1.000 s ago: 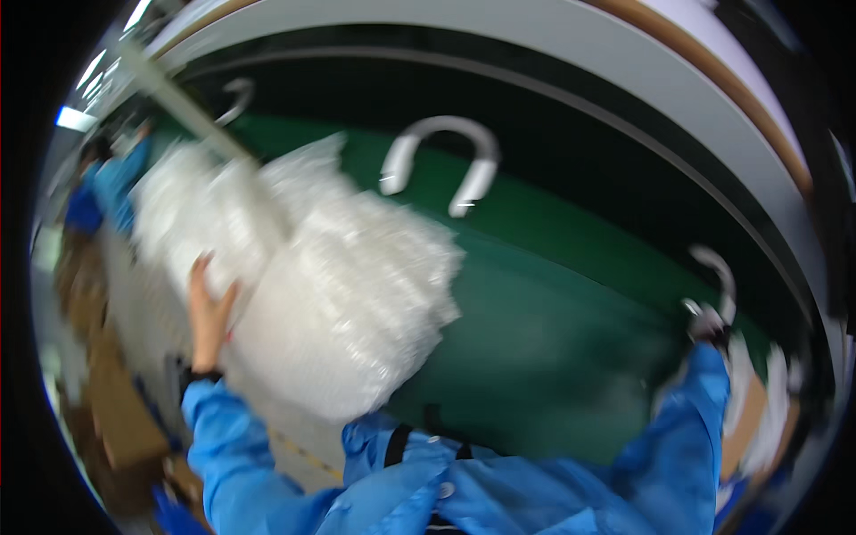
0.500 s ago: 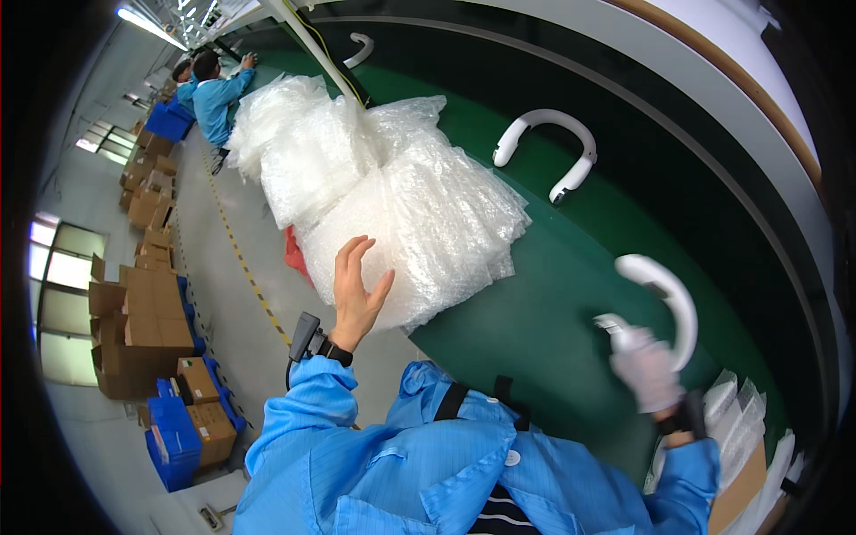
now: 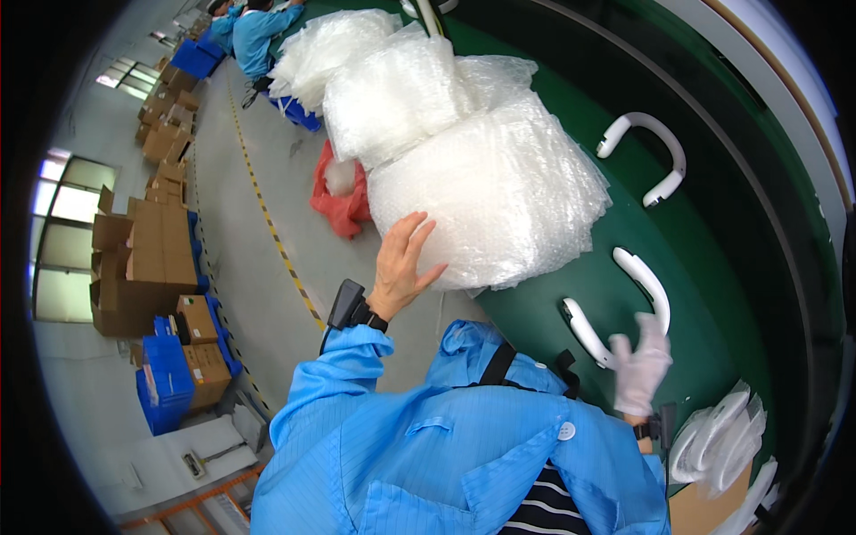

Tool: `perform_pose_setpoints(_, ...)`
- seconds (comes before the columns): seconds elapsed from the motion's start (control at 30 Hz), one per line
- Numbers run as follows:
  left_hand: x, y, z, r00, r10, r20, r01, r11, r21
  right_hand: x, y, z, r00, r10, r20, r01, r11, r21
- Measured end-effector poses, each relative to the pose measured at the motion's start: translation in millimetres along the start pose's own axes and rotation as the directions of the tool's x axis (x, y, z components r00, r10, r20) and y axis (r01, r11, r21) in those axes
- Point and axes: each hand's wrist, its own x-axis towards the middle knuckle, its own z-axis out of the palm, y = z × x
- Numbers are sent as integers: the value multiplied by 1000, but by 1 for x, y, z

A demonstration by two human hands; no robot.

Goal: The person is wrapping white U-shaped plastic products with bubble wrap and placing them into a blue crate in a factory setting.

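My left hand (image 3: 401, 267) holds nothing; its bare fingers are spread at the near left edge of a pile of clear bubble-wrap bags (image 3: 486, 192). In a pale glove, my right hand (image 3: 640, 364) is at the bend of a white U-shaped neckband device (image 3: 644, 278), its thumb and fingers around the curve. The glove hides that bend, while both arms of the device point away from me over the green table. A second white U-shaped neckband (image 3: 670, 147) lies farther off to the right.
Wrapped white pieces (image 3: 718, 437) and a cardboard sheet (image 3: 713, 504) are at the lower right. A red bag (image 3: 339, 196) is beyond the table's left edge. Cartons (image 3: 147, 259) line the left side of the floor (image 3: 267, 294). Co-workers in blue (image 3: 263, 40) are at the far left.
The view has shifted, so the table's things appear farther right. My right hand has brought the neckband left across the table, and its blur is gone. My left hand stays spread by the bags.
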Motion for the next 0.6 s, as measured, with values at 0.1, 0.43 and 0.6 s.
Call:
perform_pose_setpoints(0.1, 1, -14, -4, 1000, 16, -12, -15, 998, 67, -8, 59, -1, 924, 177, -340, -268, 932, -244)
perform_pose_setpoints(0.43, 58, -23, -30, 988, -17, -152, -3, 991, -133, 11, 100, 33, 826, 559, 67, -562, 813, 149)
perform_pose_setpoints(0.6, 120, 10, -56, 907, -370, -203, 255, 864, -433, 10, 114, 56, 637, 735, 233, -690, 408, 598)
